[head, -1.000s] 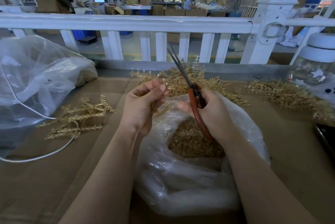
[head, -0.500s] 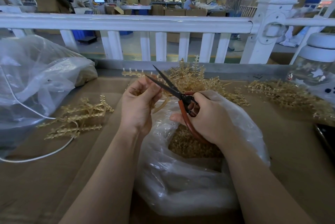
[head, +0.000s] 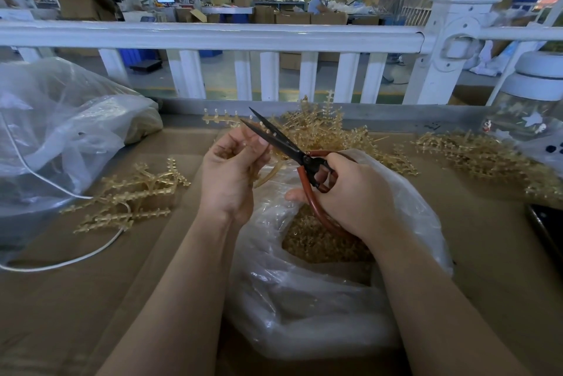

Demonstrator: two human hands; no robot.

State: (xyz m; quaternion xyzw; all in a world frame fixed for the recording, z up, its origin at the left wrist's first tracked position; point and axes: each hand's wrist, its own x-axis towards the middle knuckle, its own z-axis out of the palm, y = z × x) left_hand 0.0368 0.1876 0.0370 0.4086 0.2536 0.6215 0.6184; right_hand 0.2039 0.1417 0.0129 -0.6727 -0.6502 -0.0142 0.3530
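My right hand (head: 350, 193) grips red-handled scissors (head: 292, 150), blades apart and pointing up-left. My left hand (head: 228, 171) pinches a yellowish plastic sprue strip (head: 221, 118) whose toothed end sticks out to the upper left, just beyond the blade tips. Below both hands lies an open clear plastic bag (head: 304, 299) holding several small cut yellowish pieces (head: 313, 241).
A heap of sprue strips (head: 335, 135) lies behind the hands, another (head: 481, 156) to the right, a smaller pile (head: 131, 196) at left. A large plastic bag (head: 61, 132) and a white cable (head: 61, 263) are at far left. White railing (head: 213, 37) bounds the cardboard-covered table (head: 91, 299). A glass jar (head: 530, 113) stands at right.
The scissors swung from pointing up to pointing left toward the strip, and their blades opened. The left hand turned the strip so its end sticks out left.
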